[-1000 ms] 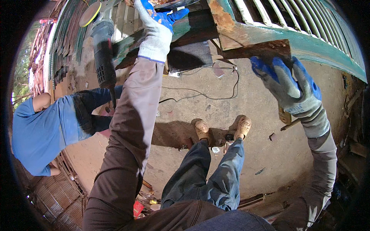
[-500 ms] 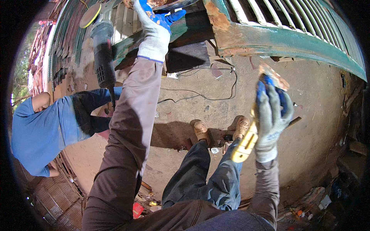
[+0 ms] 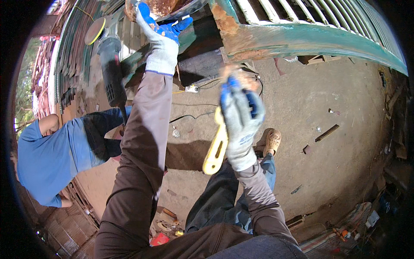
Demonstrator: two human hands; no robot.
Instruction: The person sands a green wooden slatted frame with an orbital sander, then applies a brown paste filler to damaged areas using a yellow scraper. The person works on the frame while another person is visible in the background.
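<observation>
At far left, a co-worker in a blue shirt [image 3: 54,157] bent over, with a dark power sander [image 3: 111,73] and its yellow-rimmed disc [image 3: 95,31] just above and to the right. Next along, the left hand [image 3: 163,32], gloved, had its fingers spread wide against the near side of a shallow bowl [image 3: 190,9] of brown paste [image 3: 161,6], cropped at the top; how much weight it bore could not be told. The right hand [image 3: 243,118], also gloved, was closed around a yellow-handled scraper [image 3: 215,149], apart from the bowl, its blurred tip bearing what looked like the same paste. Farther right ran a green slatted frame [image 3: 310,41], a brown patch [image 3: 226,26] at its left end. Careful work seemed to call for 3 things: a bowl held level, a modest load kept centred on the blade, and low, even strokes thinning toward the patch's edges.
</observation>
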